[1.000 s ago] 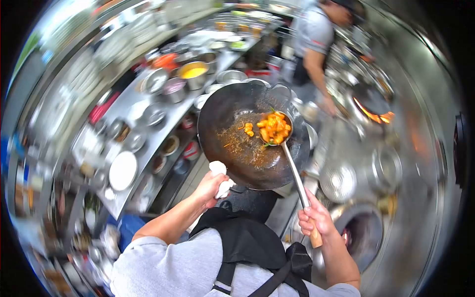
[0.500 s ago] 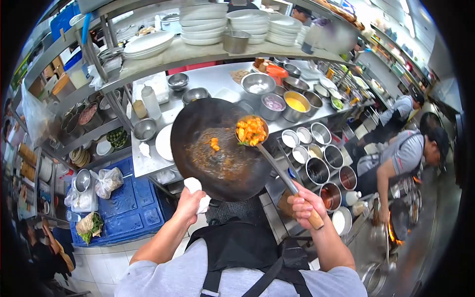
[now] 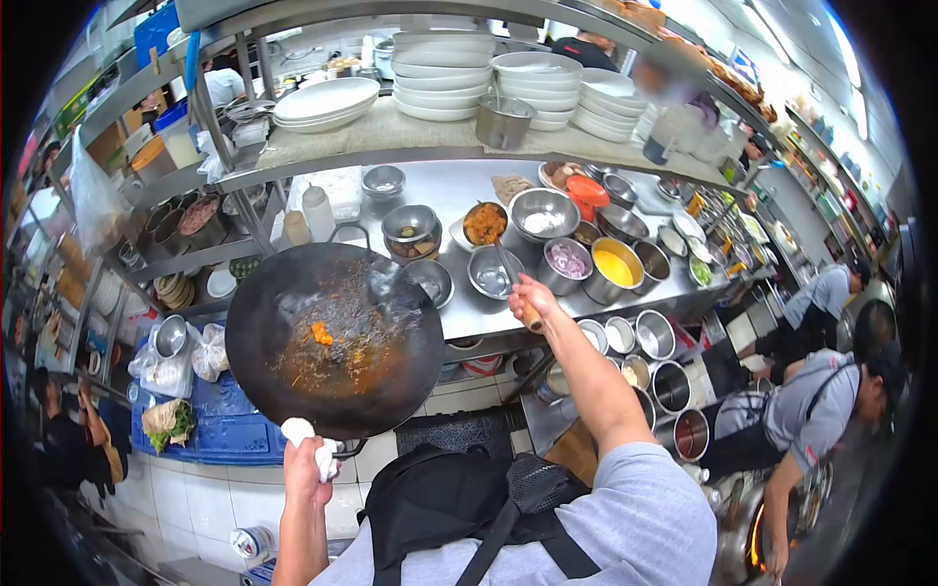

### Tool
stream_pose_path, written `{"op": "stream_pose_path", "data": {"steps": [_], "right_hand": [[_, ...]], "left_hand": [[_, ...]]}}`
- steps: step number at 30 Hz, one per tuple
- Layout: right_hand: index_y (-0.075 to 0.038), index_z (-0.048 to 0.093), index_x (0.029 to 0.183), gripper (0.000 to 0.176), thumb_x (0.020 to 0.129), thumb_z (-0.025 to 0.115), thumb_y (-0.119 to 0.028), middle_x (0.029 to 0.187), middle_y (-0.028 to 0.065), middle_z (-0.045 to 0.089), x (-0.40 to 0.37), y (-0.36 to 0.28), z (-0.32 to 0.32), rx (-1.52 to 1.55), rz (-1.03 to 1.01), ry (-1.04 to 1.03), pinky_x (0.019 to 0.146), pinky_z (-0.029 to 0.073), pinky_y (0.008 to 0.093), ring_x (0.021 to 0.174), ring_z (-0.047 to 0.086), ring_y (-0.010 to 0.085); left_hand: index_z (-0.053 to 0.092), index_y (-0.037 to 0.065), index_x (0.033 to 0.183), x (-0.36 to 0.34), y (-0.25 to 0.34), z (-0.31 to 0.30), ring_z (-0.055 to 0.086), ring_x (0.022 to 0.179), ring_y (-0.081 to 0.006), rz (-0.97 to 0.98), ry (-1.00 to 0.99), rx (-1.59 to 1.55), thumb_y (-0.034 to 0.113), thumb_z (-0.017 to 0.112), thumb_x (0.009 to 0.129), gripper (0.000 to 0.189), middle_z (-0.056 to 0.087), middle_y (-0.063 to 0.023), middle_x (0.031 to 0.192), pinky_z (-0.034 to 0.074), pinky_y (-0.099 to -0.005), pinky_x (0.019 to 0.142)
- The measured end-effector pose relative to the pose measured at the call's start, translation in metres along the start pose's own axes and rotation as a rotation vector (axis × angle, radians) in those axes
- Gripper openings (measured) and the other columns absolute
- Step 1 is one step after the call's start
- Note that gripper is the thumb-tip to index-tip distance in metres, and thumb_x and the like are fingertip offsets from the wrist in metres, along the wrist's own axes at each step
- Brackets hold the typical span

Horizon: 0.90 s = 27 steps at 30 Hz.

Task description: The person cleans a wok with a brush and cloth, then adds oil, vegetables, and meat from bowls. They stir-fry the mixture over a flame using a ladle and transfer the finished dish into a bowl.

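Note:
My left hand (image 3: pixel 307 474) is closed round the near handle of a dark wok (image 3: pixel 256 337), with a white cloth (image 3: pixel 326 463) in the grip. The wok is tilted towards me; a small orange lump of food (image 3: pixel 320 333) and brown oily residue lie inside it. With my right hand (image 3: pixel 533 299) I grip the wooden handle of a ladle (image 3: pixel 508 264), arm stretched forward. Orange saucy food (image 3: pixel 485 225) fills the ladle's bowl, which overlaps a white dish (image 3: pixel 463 237) on the steel counter. Steel bowls (image 3: pixel 412 227) stand close by on its left.
A shelf (image 3: pixel 352 142) with stacked white plates (image 3: pixel 442 78) runs above the counter. Right of the ladle are a pot of yellow liquid (image 3: pixel 615 271) and chopped onion (image 3: pixel 568 258). Nearby, a co-worker (image 3: pixel 816 400) leans over a flame. A blue crate (image 3: pixel 230 420) stands left.
My right hand has moved the filled ladle forward, from over the wok to the counter. The wok has shifted left and towards me in my left hand, and my view has turned.

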State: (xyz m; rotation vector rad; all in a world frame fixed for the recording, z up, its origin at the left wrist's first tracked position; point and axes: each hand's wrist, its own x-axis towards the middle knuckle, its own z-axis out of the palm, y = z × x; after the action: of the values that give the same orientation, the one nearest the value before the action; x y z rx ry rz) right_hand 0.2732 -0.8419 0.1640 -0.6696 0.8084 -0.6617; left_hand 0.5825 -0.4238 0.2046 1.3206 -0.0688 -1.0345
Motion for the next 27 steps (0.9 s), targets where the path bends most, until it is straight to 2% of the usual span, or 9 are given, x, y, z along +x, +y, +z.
{"op": "stream_pose_path", "data": {"steps": [3,6,9,17,20,22,23,25,27], "right_hand": [[-0.024,0.005,0.156,0.079,0.094,0.05,-0.004,0.071,0.0045,0.05,0.022,0.017,-0.057,-0.164,0.041,0.012,0.044,0.044,0.0292,0.052,0.048,0.0122],[-0.027,0.009,0.156,0.074,0.096,0.048,-0.01,0.072,0.0037,0.05,0.013,0.037,-0.081,-0.749,-0.073,0.115,0.044,0.044,0.0311,0.05,0.048,0.0131],[-0.026,0.007,0.157,0.075,0.096,0.048,-0.009,0.072,0.0036,0.05,0.015,0.021,-0.097,-0.465,0.005,0.049,0.043,0.045,0.0308,0.05,0.049,0.0132],[-0.024,0.008,0.158,0.078,0.094,0.049,-0.006,0.066,0.0017,0.047,0.024,0.006,-0.119,-0.895,-0.097,0.067,0.04,0.042,0.0304,0.045,0.045,0.0117],[-0.021,0.009,0.157,0.081,0.091,0.051,-0.005,0.072,0.0099,0.058,0.03,0.006,-0.134,-0.925,-0.074,0.081,0.05,0.05,0.0382,0.052,0.056,0.0215],[-0.02,0.009,0.157,0.084,0.086,0.052,-0.006,0.088,0.0235,0.067,0.043,0.007,-0.147,-1.574,-0.472,0.17,0.071,0.053,0.0478,0.074,0.066,0.0372],[-0.02,0.009,0.157,0.084,0.086,0.052,-0.006,0.088,0.0235,0.067,0.04,0.006,-0.147,-1.575,-0.473,0.168,0.071,0.053,0.0478,0.074,0.066,0.0372],[-0.021,0.01,0.156,0.085,0.083,0.052,-0.007,0.101,0.0314,0.065,0.03,-0.004,-0.144,-1.666,-0.333,0.195,0.089,0.047,0.051,0.096,0.063,0.0458],[-0.022,0.01,0.156,0.085,0.084,0.052,-0.008,0.101,0.0304,0.066,0.012,-0.005,-0.129,-1.719,-0.305,0.243,0.087,0.047,0.052,0.096,0.063,0.0459]], "left_hand": [[0.047,0.009,0.099,-0.017,-0.012,0.006,0.052,0.045,-0.0178,0.001,0.09,-0.061,0.011,0.053,0.084,0.016,0.054,-0.0059,0.071,0.044,-0.0298,0.036],[0.049,0.012,0.094,-0.026,-0.028,0.015,0.052,0.042,-0.0182,0.029,0.189,-0.105,0.018,0.054,0.087,0.011,0.056,-0.0051,0.068,0.042,-0.0278,0.034],[0.051,0.01,0.093,-0.036,-0.038,0.027,0.052,0.042,-0.018,0.042,0.231,-0.146,0.022,0.055,0.088,0.013,0.059,-0.0065,0.068,0.04,-0.0276,0.035],[0.05,0.01,0.093,-0.06,-0.049,0.056,0.054,0.044,-0.0197,0.052,0.32,-0.256,0.02,0.054,0.088,0.012,0.058,-0.0074,0.07,0.042,-0.0296,0.036],[0.05,0.01,0.094,-0.064,-0.052,0.059,0.054,0.045,-0.0192,0.082,0.329,-0.254,0.021,0.055,0.089,0.013,0.058,-0.0074,0.071,0.04,-0.0287,0.036],[0.051,0.009,0.094,-0.067,-0.053,0.062,0.054,0.045,-0.0192,0.1,0.328,-0.271,0.021,0.055,0.089,0.013,0.059,-0.0077,0.072,0.04,-0.0287,0.036],[0.051,0.009,0.093,-0.068,-0.053,0.063,0.054,0.045,-0.0191,0.113,0.323,-0.282,0.021,0.055,0.089,0.013,0.059,-0.008,0.072,0.04,-0.0287,0.036],[0.051,0.009,0.093,-0.068,-0.053,0.063,0.055,0.045,-0.0191,0.122,0.304,-0.282,0.021,0.055,0.089,0.013,0.059,-0.0076,0.071,0.04,-0.0289,0.036],[0.051,0.008,0.093,-0.066,-0.053,0.062,0.055,0.045,-0.0189,0.128,0.285,-0.277,0.021,0.055,0.089,0.013,0.058,-0.0073,0.071,0.04,-0.0291,0.037]]}}
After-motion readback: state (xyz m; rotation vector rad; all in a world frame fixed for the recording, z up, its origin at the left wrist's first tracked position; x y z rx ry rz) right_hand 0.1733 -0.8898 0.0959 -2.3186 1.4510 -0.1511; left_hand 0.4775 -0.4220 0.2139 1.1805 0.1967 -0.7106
